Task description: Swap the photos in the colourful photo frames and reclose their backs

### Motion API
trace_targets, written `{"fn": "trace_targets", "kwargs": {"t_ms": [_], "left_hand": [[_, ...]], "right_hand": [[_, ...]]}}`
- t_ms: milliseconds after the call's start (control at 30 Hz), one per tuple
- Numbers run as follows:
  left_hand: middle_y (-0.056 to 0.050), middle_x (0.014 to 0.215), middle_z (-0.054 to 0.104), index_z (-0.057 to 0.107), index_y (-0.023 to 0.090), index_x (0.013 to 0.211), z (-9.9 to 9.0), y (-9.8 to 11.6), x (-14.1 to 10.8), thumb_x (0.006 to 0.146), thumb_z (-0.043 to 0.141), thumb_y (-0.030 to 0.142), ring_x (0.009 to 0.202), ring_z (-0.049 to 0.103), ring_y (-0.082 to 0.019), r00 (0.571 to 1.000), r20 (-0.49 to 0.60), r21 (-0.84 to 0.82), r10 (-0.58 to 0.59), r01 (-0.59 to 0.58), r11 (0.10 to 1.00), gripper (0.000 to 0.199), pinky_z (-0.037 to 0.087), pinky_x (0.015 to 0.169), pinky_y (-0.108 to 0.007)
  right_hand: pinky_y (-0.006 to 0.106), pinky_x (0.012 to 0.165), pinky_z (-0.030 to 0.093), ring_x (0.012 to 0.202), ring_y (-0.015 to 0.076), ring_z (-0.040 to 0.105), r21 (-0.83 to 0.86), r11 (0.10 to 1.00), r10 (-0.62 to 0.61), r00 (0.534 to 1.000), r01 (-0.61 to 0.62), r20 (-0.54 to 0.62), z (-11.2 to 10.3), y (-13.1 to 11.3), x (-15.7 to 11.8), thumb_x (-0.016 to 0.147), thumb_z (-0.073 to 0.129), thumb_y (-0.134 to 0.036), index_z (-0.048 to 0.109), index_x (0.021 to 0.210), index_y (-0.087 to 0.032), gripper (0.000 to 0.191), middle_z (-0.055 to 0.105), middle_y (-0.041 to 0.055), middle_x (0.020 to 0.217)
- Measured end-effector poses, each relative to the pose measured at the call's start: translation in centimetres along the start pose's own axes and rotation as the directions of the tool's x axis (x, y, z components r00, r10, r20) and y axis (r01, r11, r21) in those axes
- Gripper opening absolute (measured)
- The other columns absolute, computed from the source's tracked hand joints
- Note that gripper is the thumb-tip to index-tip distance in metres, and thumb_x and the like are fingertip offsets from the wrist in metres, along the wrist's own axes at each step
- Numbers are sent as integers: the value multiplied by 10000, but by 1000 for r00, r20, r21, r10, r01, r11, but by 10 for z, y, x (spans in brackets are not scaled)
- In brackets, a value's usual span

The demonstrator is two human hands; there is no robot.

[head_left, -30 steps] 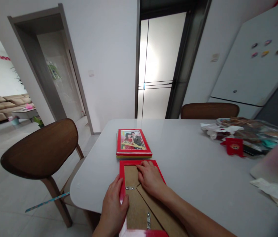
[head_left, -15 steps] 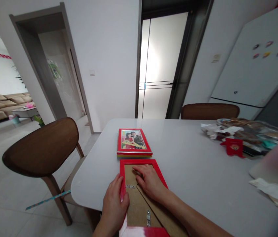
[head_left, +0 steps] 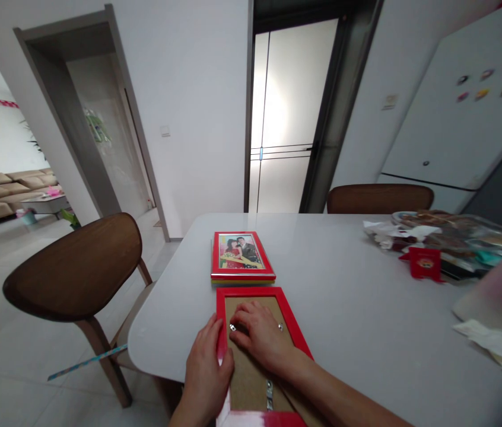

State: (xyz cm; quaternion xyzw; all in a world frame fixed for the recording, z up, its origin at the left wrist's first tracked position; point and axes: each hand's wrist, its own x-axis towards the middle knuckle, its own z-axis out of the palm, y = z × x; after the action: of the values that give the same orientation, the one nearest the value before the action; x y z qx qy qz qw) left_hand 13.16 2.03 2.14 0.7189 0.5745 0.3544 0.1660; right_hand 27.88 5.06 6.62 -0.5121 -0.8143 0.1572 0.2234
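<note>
A red photo frame (head_left: 293, 317) lies face down on the white table, its brown backing board (head_left: 248, 379) showing. My left hand (head_left: 206, 370) is closed around the frame's left edge, thumb on top. Over the upper part of the board, my right hand (head_left: 262, 338) has its fingers bent, with thumb and fingertips at a small metal clip (head_left: 232, 327). Another metal fitting (head_left: 280, 327) shows just right of this hand, and a metal hanger (head_left: 269, 394) sits lower down. My right forearm covers much of the frame's lower right side.
Beyond the frame stands a stack topped by a red framed photo (head_left: 242, 252) of two people. To the right are a red packet (head_left: 424, 264), plastic-wrapped items (head_left: 464, 234) and white tissue (head_left: 495, 344). Brown chairs (head_left: 73, 267) stand at the left and the far side.
My right hand has moved slightly down and left, its fingers now more bent at the metal clip. The board's diagonal flap edge is now mostly hidden. My left hand stays put.
</note>
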Motion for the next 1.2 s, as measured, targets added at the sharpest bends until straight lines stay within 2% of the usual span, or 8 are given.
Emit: {"fn": "trace_targets", "kwargs": {"t_ms": [133,300,433,633,733,967,1067,1200], "left_hand": [[-115,1213,473,464,105,1140,-1,2,-1,693,445,166,1111,431,-199,999,-3,-45,-34,34,998,452,339,949,-357],[-120,1219,465,462,108,1142,-2,3,-1,694,442,171,1113,424,-205,999,-7,-47,-45,45,998,454,331,952,-374],[-108,1219,467,472,121,1133,-2,2,-1,696,441,178,1115,425,-203,999,-7,-66,-45,44,997,442,329,953,-373],[-114,1225,460,462,109,1142,0,1,-1,699,443,176,1120,419,-198,999,0,-64,-52,52,997,449,323,957,-364],[-115,1224,461,476,110,1131,0,0,0,702,453,196,1118,422,-202,998,-7,-80,-63,62,995,437,323,956,-360],[-105,1240,447,540,155,1062,-7,11,4,701,508,316,1137,397,-224,993,25,-219,-111,114,969,397,287,965,-366],[-89,1146,531,573,162,971,-17,25,9,686,521,356,1054,474,-233,980,55,-481,-193,195,855,349,361,892,-348],[-32,742,658,560,148,838,-42,22,15,706,467,431,664,606,-196,936,176,-628,-306,346,697,325,467,573,-285]], "right_hand": [[347,921,284,1082,205,388,171,985,-53,983,22,176,-24,11,-27,621,592,-217,576,991,-241,371,464,43,1164],[387,990,178,1218,240,214,192,981,-45,938,-23,345,-38,12,-57,529,630,-166,624,905,-290,396,329,-6,1311],[398,992,157,1209,224,233,169,985,-27,963,-20,270,-30,8,-60,614,595,-219,641,823,-292,226,371,-18,1286],[319,885,329,1019,201,430,138,987,71,994,-81,79,-21,12,-53,610,588,-251,555,1021,-220,413,469,72,1131],[287,808,375,900,180,474,114,990,82,996,-85,30,-18,11,-49,620,533,-185,573,963,-203,346,525,60,957],[288,810,376,891,179,470,115,989,98,993,-90,-68,-29,-1,-39,571,502,-116,587,905,-186,352,538,59,927],[296,831,371,921,177,464,143,989,51,992,-35,-115,-36,-15,-36,588,510,-123,585,901,-194,330,533,56,959],[301,849,373,968,173,462,231,972,11,986,27,-165,-42,-19,-34,676,519,-238,553,962,-203,290,521,58,1040]]}}
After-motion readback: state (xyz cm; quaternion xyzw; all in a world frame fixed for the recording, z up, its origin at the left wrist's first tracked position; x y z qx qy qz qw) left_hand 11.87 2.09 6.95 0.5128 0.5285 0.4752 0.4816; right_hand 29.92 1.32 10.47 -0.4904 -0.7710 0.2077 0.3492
